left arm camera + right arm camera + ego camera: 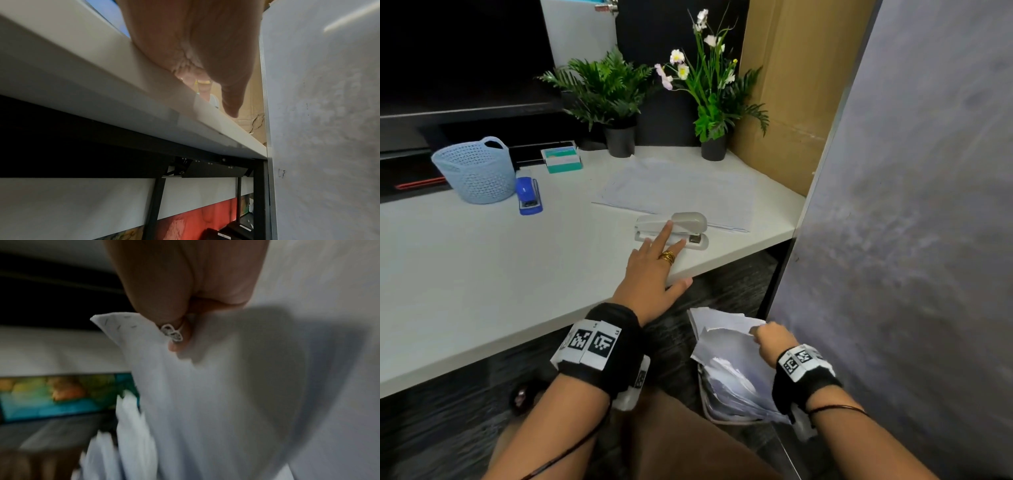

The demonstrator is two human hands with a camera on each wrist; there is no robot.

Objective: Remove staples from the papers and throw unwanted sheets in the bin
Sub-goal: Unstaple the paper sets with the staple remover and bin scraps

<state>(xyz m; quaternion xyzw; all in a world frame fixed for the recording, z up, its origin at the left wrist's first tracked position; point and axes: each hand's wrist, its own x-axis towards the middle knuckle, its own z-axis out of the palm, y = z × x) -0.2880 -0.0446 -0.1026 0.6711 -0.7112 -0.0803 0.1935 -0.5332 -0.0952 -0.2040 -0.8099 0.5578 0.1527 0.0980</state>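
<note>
My right hand (770, 337) is down beside the desk and pinches the corner of a white sheet (726, 329) over the bin (726, 387), which is stuffed with discarded papers. In the right wrist view the pinched sheet (205, 402) shows old staple marks near its corner, with thumb and fingers (179, 340) closed on it. My left hand (654, 274) lies flat on the desk edge, fingers straight, fingertips touching the grey stapler (674, 228). A loose stack of papers (674, 192) lies behind the stapler. The left wrist view shows my palm (195, 48) over the desk edge.
A blue stapler (529, 197) and a pale blue mesh basket (477, 171) stand at the desk's left. A card box (561, 159) and two potted plants (616, 99) line the back. A grey partition (911, 240) walls off the right side, close to the bin.
</note>
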